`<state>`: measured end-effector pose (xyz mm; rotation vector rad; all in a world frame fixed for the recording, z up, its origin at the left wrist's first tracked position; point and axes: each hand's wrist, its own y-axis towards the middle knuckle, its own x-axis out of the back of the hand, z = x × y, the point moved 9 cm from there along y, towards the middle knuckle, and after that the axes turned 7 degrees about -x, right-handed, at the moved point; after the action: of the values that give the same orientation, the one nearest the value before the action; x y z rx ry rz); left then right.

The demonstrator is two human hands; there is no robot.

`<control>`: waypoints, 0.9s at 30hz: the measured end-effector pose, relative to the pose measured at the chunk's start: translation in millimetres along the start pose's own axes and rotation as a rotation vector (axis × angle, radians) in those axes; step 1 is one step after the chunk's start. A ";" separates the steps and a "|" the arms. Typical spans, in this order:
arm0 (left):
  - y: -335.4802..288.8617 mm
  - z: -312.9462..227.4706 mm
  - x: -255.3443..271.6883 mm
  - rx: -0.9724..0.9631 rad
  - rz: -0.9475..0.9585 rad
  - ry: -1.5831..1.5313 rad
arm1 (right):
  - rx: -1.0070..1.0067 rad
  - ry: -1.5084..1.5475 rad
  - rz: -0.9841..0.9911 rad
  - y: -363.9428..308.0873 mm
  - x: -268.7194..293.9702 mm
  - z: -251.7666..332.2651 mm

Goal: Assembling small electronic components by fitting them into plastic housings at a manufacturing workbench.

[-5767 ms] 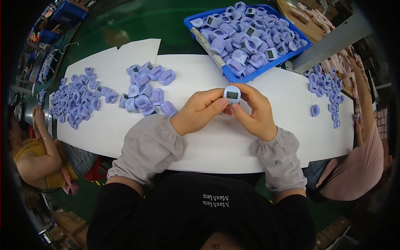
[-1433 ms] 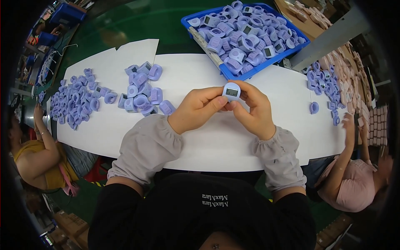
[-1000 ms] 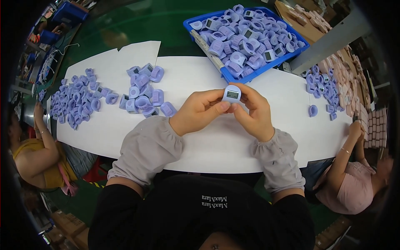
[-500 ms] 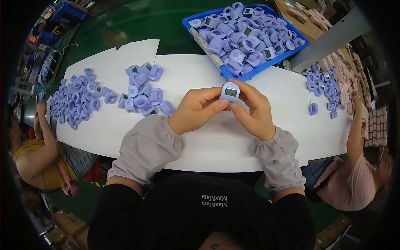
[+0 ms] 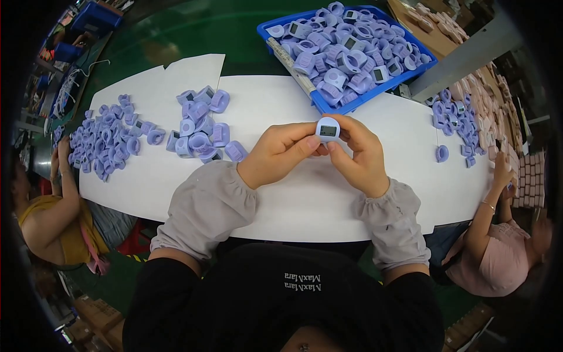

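Just above the centre of the frame, both hands meet around one small lilac ring-shaped counter device [image 5: 328,129] with a dark little screen on its face. The left hand [image 5: 278,154] is closed on it from the left, thumb pressed at its lower edge, and the right hand [image 5: 358,154] is closed on it from the right, fingers curled over its top. The piece is held just above the white-covered counter [image 5: 305,205], screen turned up toward the camera.

In the upper middle and right of the frame sits a blue tray [image 5: 328,105] heaped with the same lilac pieces, some showing screens. To the left of the hands lies a small loose cluster of lilac shells [image 5: 202,126], and farther toward the left edge a larger spread pile of lilac parts [image 5: 108,141]. At the right side, another scatter of lilac pieces [image 5: 454,120] lies on the counter, with one single piece [image 5: 442,154] apart from it.

A person in a yellow top [image 5: 53,217] sits at the lower left, and a person in a pink top [image 5: 492,258] at the lower right reaches toward the counter's edge
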<state>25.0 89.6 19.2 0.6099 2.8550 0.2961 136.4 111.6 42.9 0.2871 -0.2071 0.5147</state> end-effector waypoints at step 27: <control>-0.7 1.0 3.0 0.008 -0.024 0.039 | 0.012 0.058 0.065 -0.4 -3.1 1.3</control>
<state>22.4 90.4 17.6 0.5774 2.8998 0.2958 133.8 109.4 43.1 0.2768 -0.1573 0.5882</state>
